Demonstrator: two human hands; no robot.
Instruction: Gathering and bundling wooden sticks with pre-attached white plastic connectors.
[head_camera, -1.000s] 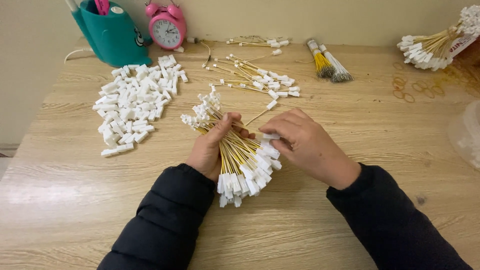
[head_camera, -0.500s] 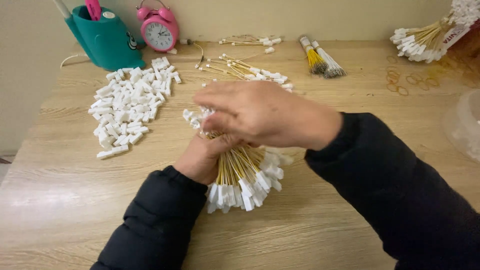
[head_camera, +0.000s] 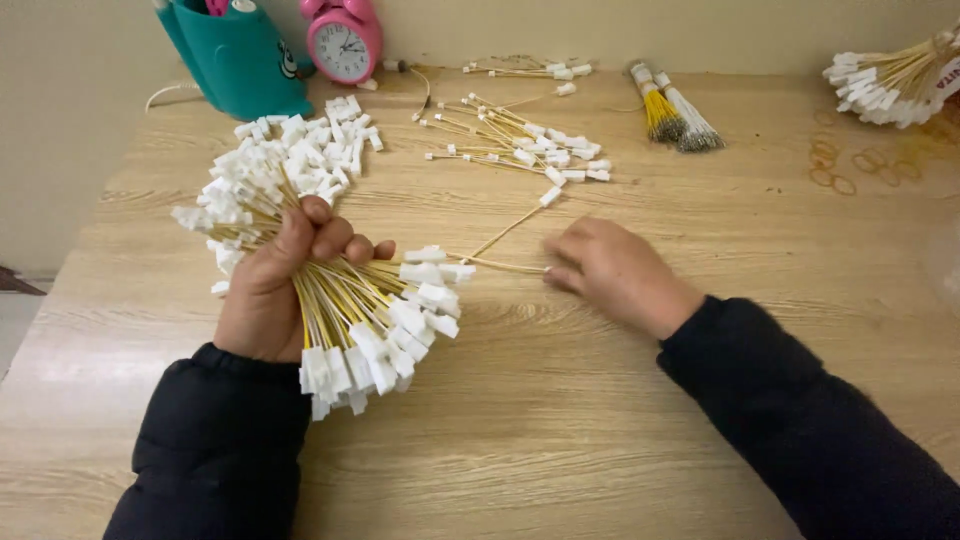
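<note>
Left of centre in the frame, the left hand (head_camera: 272, 290) is clenched in a fist around the middle of a thick bundle of thin yellow wires tipped with small white plastic connectors (head_camera: 350, 305), fingers wrapped tight so the stiff strands fan out at both ends instead of slipping; the blocky white tips bristle toward the upper left and lower right of the fist. Right of centre, the right hand (head_camera: 612, 272) lies low over the pale wood-grain tabletop (head_camera: 560, 420), its fingers curled together at the near end of a single loose yellow wire with a white connector (head_camera: 515, 228); whether they actually pinch it cannot be told. That wire runs diagonally up to its tip below a scattered batch of similar yellow wires with white ends (head_camera: 520, 148) at upper centre. In the upper left, behind the fist, lies a heap of loose white plastic connector housings (head_camera: 318, 150), and beyond it stand a teal plastic pen holder (head_camera: 240, 55) and a round pink alarm clock (head_camera: 344, 42). Two small tied brushes of fine yellow and grey strands (head_camera: 672, 112) lie right of the batch, and another tied bundle of yellow wires with white tips (head_camera: 890, 75) rests at the far upper right, with thin tan rubber bands (head_camera: 850, 165) below it.
</note>
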